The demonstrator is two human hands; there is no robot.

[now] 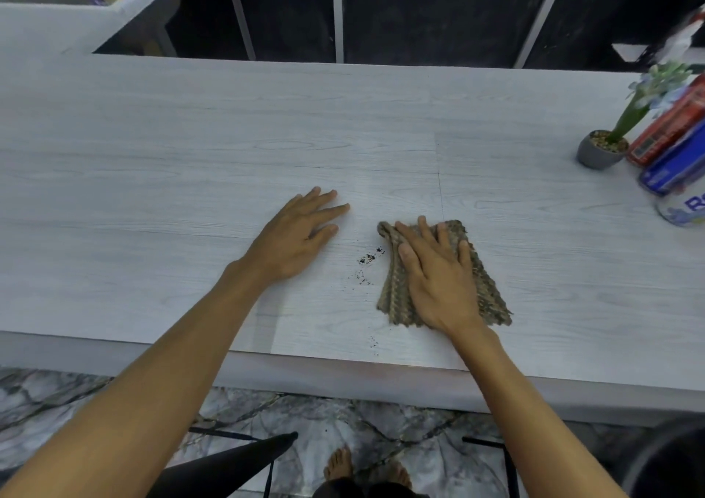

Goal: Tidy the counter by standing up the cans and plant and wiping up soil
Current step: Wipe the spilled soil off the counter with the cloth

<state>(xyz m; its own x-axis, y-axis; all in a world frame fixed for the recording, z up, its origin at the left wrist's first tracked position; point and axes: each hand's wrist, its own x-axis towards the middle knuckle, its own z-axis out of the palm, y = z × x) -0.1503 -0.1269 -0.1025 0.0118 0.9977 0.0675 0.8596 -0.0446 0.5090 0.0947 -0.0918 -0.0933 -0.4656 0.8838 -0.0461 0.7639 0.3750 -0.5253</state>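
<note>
The right hand [438, 280] presses flat and spread on a soft, limp woven cloth [492, 291] just beside the loose soil [369, 258], best swept under the palm, while the left hand [295, 236] rests open on the surface [152, 162].

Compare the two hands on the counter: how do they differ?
The right hand presses flat on the brown cloth; the left hand rests on the bare counter. The soil lies between them, nearer the right hand. Both lie palm down with fingers extended.
</note>
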